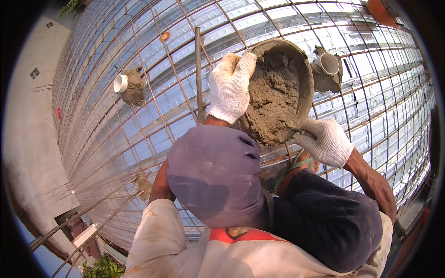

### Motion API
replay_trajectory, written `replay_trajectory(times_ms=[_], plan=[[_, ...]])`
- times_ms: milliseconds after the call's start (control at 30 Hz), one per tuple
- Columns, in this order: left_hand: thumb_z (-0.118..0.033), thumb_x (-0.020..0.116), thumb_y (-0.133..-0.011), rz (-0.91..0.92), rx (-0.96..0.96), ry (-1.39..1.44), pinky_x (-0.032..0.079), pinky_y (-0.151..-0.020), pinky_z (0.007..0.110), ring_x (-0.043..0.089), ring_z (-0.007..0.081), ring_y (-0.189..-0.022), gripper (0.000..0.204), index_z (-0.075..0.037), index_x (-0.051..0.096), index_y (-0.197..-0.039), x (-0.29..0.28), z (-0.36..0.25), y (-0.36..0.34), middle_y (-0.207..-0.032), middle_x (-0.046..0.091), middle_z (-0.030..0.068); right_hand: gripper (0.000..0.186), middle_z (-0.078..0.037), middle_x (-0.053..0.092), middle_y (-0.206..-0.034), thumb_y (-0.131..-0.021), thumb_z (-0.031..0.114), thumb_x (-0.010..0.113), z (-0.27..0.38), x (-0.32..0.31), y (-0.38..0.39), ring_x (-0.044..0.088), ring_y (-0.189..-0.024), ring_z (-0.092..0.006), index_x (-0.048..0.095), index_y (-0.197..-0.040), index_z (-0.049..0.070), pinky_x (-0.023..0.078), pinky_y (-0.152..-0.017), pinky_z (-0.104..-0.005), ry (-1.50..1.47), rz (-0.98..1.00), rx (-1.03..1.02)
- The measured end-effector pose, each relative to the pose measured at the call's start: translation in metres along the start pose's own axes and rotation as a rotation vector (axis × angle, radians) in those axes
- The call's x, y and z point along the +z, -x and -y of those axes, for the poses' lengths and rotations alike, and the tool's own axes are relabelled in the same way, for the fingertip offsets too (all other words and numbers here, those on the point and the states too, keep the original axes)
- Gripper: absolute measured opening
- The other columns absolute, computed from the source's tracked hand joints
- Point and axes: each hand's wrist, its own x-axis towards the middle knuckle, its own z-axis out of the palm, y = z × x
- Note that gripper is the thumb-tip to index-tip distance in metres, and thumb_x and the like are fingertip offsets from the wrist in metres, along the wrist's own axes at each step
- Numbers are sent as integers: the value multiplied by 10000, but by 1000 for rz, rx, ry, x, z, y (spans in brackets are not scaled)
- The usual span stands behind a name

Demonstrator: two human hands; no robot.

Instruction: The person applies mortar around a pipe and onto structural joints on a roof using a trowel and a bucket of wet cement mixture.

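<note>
A round pan [303,69] heaped with wet grey-brown mortar [273,99] sits just right of the frame's centre, in the upper half, tilted so its open face shows. The left hand [230,85], in a white knit glove, lies against the pan's left rim with its fingers curled over the edge into the mortar, gripping the rim. The right hand [328,141], also gloved in white, is at the pan's lower right edge, its fingers closed around something thin at the rim; what exactly it grips is hidden by the glove.

Below the pan, the middle and lower frame are filled by the person's bent knees in dark purple-blue trousers [215,173] and a stained pale shirt [162,245].

Underneath everything runs a ribbed shiny metal deck [153,97] crossed by a grid of rusty reinforcing bars [198,69]. Just right of the pan, a white pipe stub [329,63] stands in a collar of mortar. A second white pipe stub [120,83], likewise packed with mortar, stands at upper left, well apart from the hands. A grey concrete strip [32,129] borders the deck at far left.
</note>
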Motion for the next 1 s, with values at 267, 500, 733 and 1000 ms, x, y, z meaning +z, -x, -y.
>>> replay_trajectory(times_ms=[267,500,733,1000], plan=[[-292,696,-1100,40,-57,29,475,-778,262,557,66,-878,315,21,730,-1109,-15,7,-5,-945,672,-10,243,-142,679,-729,-936,241,843,-9,2,18,702,-638,-290,756,-973,17,563,-638,-393,-157,-205,-33],[-267,662,-1121,-107,-166,422,521,-875,283,643,100,-979,307,11,726,-1233,-85,92,2,-1077,729,16,321,-177,747,-887,-979,347,774,-11,11,-1,758,-847,-398,768,-1087,45,600,-754,-481,-50,-370,-38],[-242,609,-1139,-160,-255,575,562,-959,358,698,196,-1081,352,33,683,-1346,-101,123,4,-1241,747,101,276,-133,648,-756,-983,264,815,-8,6,-23,676,-654,-246,759,-1073,9,542,-651,-380,-140,-556,37],[-248,582,-1151,-207,-308,511,563,-971,376,697,208,-1093,363,39,666,-1357,-98,105,9,-1250,740,118,340,-21,647,-735,-1064,320,736,-25,-8,-65,569,-523,-99,726,-1059,-19,470,-478,-268,-1241,-376,177]])
